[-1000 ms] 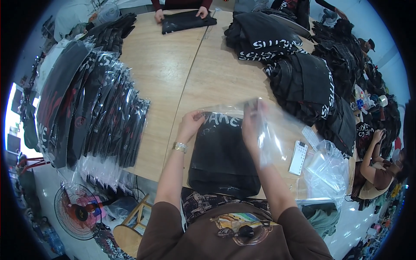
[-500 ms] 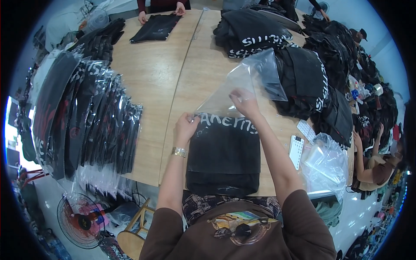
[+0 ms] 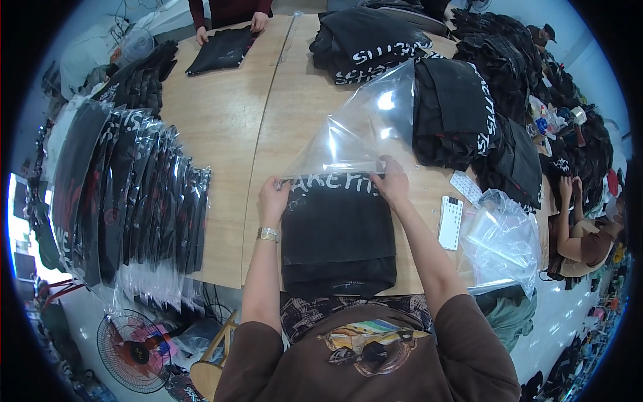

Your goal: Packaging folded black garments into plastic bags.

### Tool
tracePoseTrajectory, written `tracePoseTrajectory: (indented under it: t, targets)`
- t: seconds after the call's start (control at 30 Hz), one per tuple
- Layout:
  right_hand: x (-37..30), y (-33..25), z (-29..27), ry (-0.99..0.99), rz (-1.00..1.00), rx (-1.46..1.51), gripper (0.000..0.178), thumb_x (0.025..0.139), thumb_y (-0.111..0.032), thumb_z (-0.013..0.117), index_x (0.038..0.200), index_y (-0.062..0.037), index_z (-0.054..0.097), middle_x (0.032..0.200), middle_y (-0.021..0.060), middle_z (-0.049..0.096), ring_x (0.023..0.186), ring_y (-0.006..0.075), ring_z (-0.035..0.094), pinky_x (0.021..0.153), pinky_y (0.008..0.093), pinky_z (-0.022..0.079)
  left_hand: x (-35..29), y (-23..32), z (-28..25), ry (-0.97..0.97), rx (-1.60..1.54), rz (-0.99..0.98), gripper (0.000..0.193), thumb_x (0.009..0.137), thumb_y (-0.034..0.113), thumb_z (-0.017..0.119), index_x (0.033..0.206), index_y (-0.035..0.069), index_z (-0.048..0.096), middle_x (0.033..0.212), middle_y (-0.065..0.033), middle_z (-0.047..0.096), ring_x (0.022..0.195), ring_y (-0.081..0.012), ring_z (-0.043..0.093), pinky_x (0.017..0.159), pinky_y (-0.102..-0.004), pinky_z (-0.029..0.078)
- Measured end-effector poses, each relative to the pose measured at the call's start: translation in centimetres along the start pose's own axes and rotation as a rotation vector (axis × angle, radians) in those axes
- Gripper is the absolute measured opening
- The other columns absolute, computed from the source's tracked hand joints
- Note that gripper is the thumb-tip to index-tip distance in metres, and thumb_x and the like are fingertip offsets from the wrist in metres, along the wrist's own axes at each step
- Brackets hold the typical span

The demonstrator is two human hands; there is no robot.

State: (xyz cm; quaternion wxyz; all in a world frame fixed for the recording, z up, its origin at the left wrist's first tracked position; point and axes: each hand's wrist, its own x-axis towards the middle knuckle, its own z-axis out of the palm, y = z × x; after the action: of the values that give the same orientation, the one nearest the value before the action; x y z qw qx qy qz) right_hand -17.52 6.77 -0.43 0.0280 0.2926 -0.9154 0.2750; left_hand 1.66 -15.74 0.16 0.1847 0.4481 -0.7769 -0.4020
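A folded black garment point(image 3: 338, 234) with white lettering along its far end lies flat on the table in front of me. A clear plastic bag point(image 3: 355, 127) stretches beyond it, its near edge meeting the garment's far end. My left hand point(image 3: 272, 201) is closed on the bag's edge at the garment's far left corner. At the far right corner my right hand point(image 3: 392, 182) pinches the other side of that edge, with the thumb over the garment. How much of the garment lies inside the bag is hard to make out.
Bagged black garments point(image 3: 144, 194) stand in a dense row at the left. Stacks of folded black garments point(image 3: 455, 114) fill the right, near a white card point(image 3: 450, 223) and a heap of clear bags point(image 3: 502, 234). Across the table, another person's hands touch a black garment point(image 3: 221, 50).
My right hand has come down and nearer to the garment's far right corner, drawing the bag's edge across. The bag has spread wider. My left hand stays at the left corner.
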Motion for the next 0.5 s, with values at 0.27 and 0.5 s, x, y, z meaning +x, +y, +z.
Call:
tracePoseTrajectory:
  t: [0.27,0.5]
  targets:
    - [0.0,0.8,-0.5,-0.055,0.208,0.071,0.036,0.064,-0.030,0.070,0.086,-0.0037,0.059,0.087,0.0160,0.060,0.083,0.0321,0.058,0.073,0.0397,0.047,-0.6,1.6,-0.6,0.060,0.220,0.002,0.034,0.075,0.034,0.064,0.087,0.003,0.056,0.083,-0.0172,0.064,0.082,-0.0368,0.060,0.069,-0.0438,0.046]
    - [-0.8,1.4,0.4,-0.071,0.426,0.741,0.024,0.064,-0.015,0.072,0.080,-0.0005,0.061,0.071,0.0083,0.062,0.068,0.0154,0.059,0.061,0.0282,0.047,0.4,0.5,-1.0,-0.042,0.168,-0.118,0.043,0.080,0.042,0.059,0.079,0.000,0.060,0.070,-0.0209,0.061,0.074,-0.0357,0.061,0.064,-0.0420,0.044]
